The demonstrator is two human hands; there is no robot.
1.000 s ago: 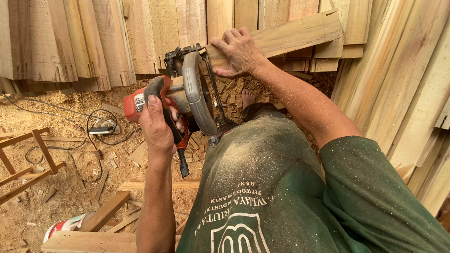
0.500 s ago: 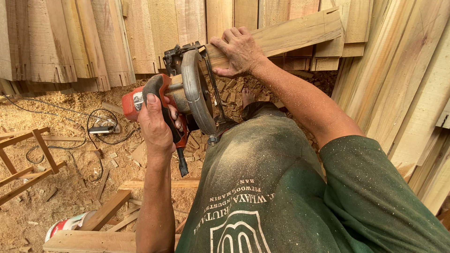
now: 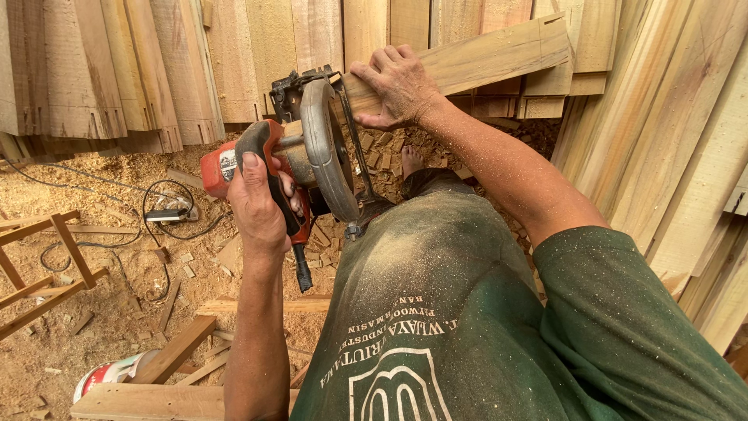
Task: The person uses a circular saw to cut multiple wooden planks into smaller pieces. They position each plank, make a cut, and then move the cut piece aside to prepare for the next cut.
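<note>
My left hand point(image 3: 261, 206) grips the black handle of a red circular saw point(image 3: 319, 148), held up in front of my knee with its round blade guard facing me. My right hand point(image 3: 397, 86) clamps the near end of a pale wooden plank point(image 3: 499, 54) that runs up to the right, with a notch at its far end. The saw's blade housing sits right against the plank end, just left of my right fingers. The saw's black cord stub hangs down below my left hand. My sawdust-covered green shirt and trouser leg fill the lower right.
Many rough planks point(image 3: 156, 70) lean against the back and right walls. Sawdust and offcuts cover the floor around my bare foot point(image 3: 411, 160). A power strip with cable point(image 3: 167, 214) lies left, next to a wooden frame point(image 3: 47, 257). Loose boards point(image 3: 148, 401) and a red-and-white can point(image 3: 105, 374) lie near the bottom.
</note>
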